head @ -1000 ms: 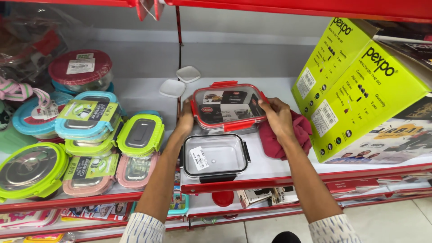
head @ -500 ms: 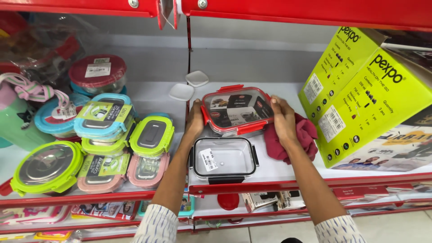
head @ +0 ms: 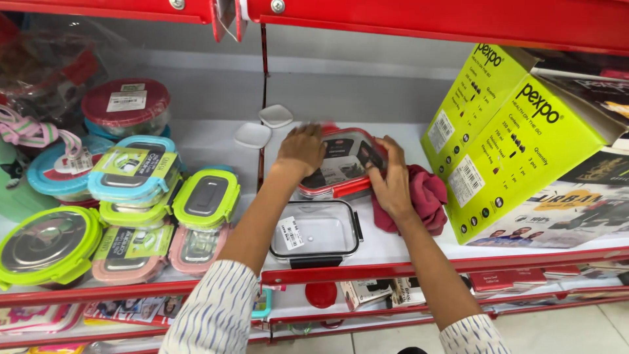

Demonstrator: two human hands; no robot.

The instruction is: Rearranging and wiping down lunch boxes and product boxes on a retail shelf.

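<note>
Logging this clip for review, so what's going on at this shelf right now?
A person stands at a red-edged shop shelf and holds a red-lidded rectangular container with both bare hands, the left hand at its left end and the right hand at its right end. The container is tilted, above and behind a clear container with a black-clipped lid that sits on the shelf. A red cloth lies under the right hand, beside a large yellow-green box. Green, blue and pink lidded containers are stacked to the left.
</note>
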